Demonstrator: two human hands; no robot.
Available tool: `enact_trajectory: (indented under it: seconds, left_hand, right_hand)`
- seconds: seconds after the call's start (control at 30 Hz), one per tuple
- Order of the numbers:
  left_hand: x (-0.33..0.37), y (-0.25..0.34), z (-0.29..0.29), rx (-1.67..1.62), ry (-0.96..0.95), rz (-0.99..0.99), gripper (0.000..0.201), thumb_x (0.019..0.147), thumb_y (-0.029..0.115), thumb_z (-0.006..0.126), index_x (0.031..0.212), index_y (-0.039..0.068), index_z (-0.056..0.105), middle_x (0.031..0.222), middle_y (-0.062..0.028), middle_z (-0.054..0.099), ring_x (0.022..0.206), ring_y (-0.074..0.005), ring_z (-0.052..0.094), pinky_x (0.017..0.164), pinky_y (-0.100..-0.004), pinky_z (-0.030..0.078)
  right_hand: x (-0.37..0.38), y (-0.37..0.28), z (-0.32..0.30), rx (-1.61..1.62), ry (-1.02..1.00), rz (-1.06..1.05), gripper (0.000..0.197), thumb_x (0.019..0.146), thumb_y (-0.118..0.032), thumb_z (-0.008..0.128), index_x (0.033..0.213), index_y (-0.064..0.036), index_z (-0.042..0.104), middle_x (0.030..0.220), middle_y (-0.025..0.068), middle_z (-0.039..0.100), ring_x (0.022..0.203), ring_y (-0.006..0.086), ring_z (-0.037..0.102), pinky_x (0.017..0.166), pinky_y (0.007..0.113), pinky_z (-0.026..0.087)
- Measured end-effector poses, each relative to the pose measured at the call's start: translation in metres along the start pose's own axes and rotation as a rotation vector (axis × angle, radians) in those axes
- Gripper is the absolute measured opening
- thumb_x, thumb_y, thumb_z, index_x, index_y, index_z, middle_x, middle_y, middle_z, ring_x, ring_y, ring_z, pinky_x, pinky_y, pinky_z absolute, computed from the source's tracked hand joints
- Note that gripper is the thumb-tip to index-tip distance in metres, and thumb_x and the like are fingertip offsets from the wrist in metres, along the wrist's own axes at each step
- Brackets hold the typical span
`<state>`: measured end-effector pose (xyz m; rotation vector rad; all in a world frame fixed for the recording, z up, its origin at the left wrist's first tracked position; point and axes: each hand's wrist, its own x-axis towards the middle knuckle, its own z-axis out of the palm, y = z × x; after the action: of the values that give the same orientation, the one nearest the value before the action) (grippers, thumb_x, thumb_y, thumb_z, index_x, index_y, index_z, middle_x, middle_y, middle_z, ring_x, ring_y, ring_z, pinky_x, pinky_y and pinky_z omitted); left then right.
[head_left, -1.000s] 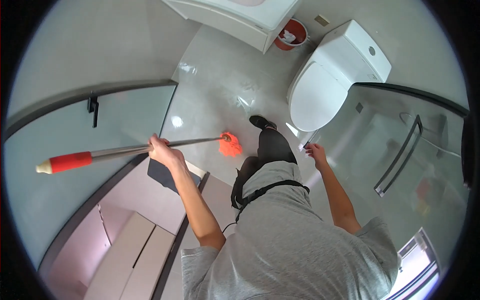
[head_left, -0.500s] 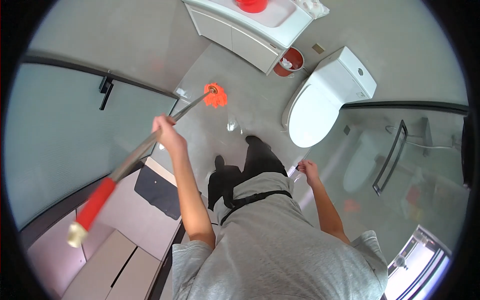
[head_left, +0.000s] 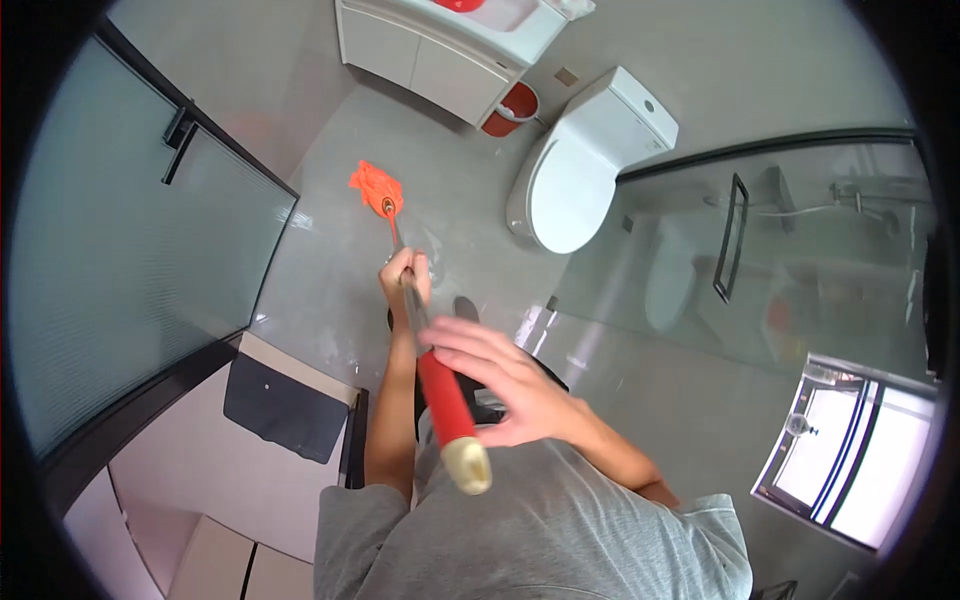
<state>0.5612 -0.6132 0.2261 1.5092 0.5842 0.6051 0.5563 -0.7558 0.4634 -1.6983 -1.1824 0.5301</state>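
A mop [head_left: 440, 390] slants from the floor up toward my chest. Its orange strand head [head_left: 378, 190] lies on the grey tiles, bunched to one side. My left hand [head_left: 405, 282] is wrapped round the metal pole below the red grip. Beside that grip is my right hand [head_left: 505, 385], its fingers stretched out and thumb apart, against or very close to the handle's right side; it is not closed round it. The cream end cap [head_left: 467, 466] points up near my grey shirt.
A white toilet [head_left: 575, 190], a red waste bin [head_left: 512, 108] and a white vanity cabinet [head_left: 420, 55] stand ahead. Glass shower panels [head_left: 690, 260] are on the right. At the left is a frosted glass door [head_left: 150, 230], with a dark mat [head_left: 285, 400] by its threshold.
The mop's handle has swung from my left to in front of my body. My right hand has come from my side to the red grip. The orange head has shifted left.
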Motion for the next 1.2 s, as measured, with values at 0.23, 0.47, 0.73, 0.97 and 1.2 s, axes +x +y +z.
enact_trajectory:
  seconds: [0.23,0.47,0.73,0.97,1.2]
  left_hand:
    - [-0.117,0.024,0.051,0.12,-0.256,0.144,0.031,0.081,-0.001,0.055,0.065,0.0,0.028,0.057,-0.0103,0.027,0.054,-0.0197,0.029,0.051,-0.0381,0.024]
    - [-0.267,0.006,0.113,0.226,-0.448,0.169,0.033,0.075,-0.003,0.06,0.064,-0.001,0.029,0.058,-0.0145,0.03,0.056,-0.0272,0.031,0.054,-0.0402,0.026]
    - [-0.442,0.025,0.2,0.178,-0.852,-0.012,0.038,0.082,-0.002,0.064,0.063,0.002,0.031,0.059,-0.0115,0.028,0.055,-0.0207,0.03,0.053,-0.0387,0.026]
    - [-0.532,0.028,0.244,0.084,-1.187,-0.048,0.037,0.086,0.0,0.063,0.067,0.003,0.031,0.061,-0.0038,0.023,0.058,-0.0139,0.024,0.051,-0.0351,0.023]
    - [-0.538,0.012,0.243,-0.091,-1.313,-0.102,0.037,0.087,0.003,0.064,0.065,0.001,0.035,0.06,-0.0044,0.027,0.057,-0.0141,0.024,0.052,-0.0344,0.023]
  right_hand:
    - [-0.09,0.004,0.027,0.217,0.577,-0.173,0.031,0.085,0.001,0.059,0.061,-0.0049,0.041,0.055,0.0058,0.046,0.047,0.0224,0.045,0.049,0.035,0.041]
    - [-0.251,-0.041,0.001,0.16,0.734,-0.033,0.031,0.077,0.012,0.055,0.061,-0.0048,0.035,0.057,0.0076,0.042,0.047,0.0258,0.042,0.047,0.035,0.035]
    - [-0.438,-0.083,-0.043,0.152,0.931,0.175,0.032,0.075,0.002,0.069,0.063,-0.006,0.04,0.056,0.0065,0.045,0.052,0.0227,0.049,0.051,0.036,0.038]
    - [-0.498,-0.098,-0.045,0.058,1.018,0.392,0.03,0.079,-0.01,0.071,0.065,-0.0062,0.045,0.063,0.007,0.06,0.056,0.0233,0.058,0.058,0.036,0.047]
    - [-0.456,-0.08,-0.033,-0.08,1.005,0.438,0.034,0.079,-0.008,0.072,0.063,-0.0055,0.043,0.055,0.0095,0.049,0.048,0.0275,0.051,0.049,0.039,0.041]
